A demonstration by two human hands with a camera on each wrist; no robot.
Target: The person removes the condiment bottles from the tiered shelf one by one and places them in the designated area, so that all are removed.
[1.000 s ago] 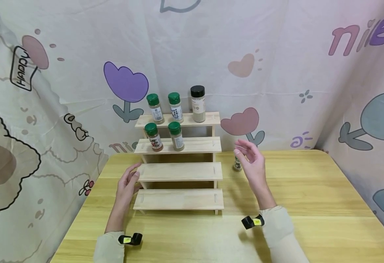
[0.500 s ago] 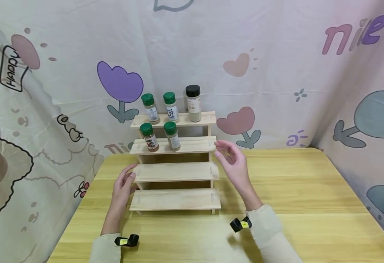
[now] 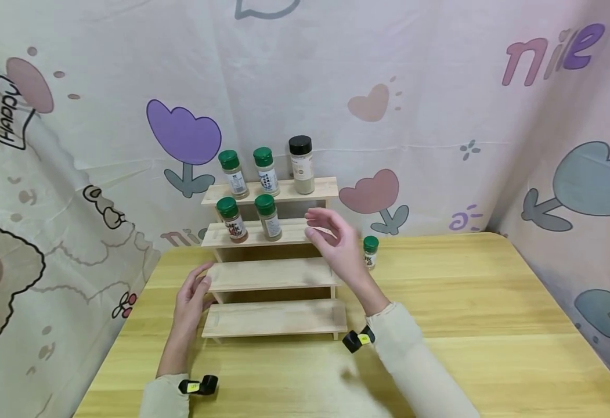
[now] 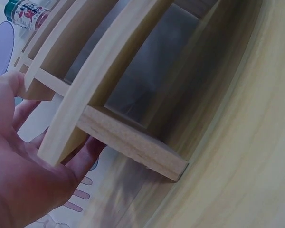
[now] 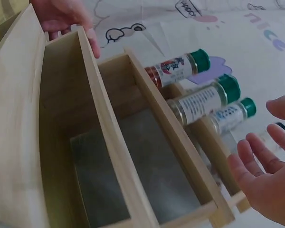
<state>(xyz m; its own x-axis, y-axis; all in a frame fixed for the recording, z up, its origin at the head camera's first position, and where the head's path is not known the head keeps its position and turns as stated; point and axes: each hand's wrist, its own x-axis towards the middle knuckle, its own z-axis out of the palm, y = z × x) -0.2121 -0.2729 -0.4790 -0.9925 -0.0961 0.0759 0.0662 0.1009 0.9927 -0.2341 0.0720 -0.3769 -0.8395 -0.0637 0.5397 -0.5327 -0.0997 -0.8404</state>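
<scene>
A four-step wooden spice rack point(image 3: 273, 274) stands on the table. My left hand point(image 3: 188, 302) grips its left side; in the left wrist view, fingers reach around the end of a shelf point(image 4: 76, 114). My right hand point(image 3: 340, 251) hovers by the right part of the second shelf from the top, fingers loosely bent, holding nothing. On that shelf stand a red-brown spice jar point(image 3: 233, 220) and a pale one point(image 3: 269, 217), both green-capped. The top shelf bears two green-capped jars point(image 3: 234, 174) point(image 3: 267, 172) and a taller black-capped jar point(image 3: 302, 165).
Another green-capped jar point(image 3: 370, 252) stands on the table to the right of the rack, just behind my right wrist. The wooden table point(image 3: 466, 290) extends to the right. A printed cloth point(image 3: 414, 69) hangs behind and at the sides.
My right hand has moved left from beside the jar on the table to the second shelf, uncovering that jar. The left hand stays at the rack. The view has shifted slightly right.
</scene>
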